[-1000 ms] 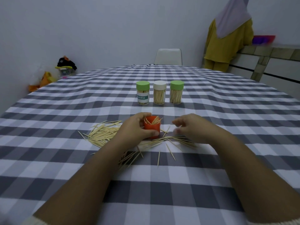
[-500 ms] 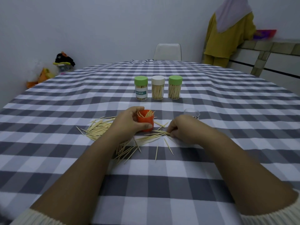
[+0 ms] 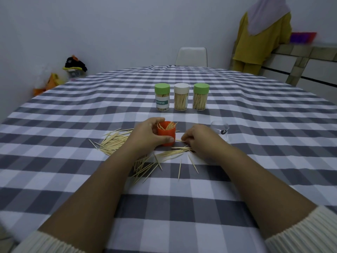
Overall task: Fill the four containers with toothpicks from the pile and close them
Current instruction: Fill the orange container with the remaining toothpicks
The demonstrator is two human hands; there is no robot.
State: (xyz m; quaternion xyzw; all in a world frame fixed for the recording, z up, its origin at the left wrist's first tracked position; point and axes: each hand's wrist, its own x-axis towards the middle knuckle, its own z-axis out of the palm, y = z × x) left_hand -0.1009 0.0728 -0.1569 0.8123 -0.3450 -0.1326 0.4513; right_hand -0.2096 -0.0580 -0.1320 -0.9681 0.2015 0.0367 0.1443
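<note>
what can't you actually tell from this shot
- Head view: whether the right hand pinches any toothpicks; its fingertips curl out of sight.
- How full the orange cup is; the left hand covers its side.
- The clear container: partly behind the right hand, blurry.
</note>
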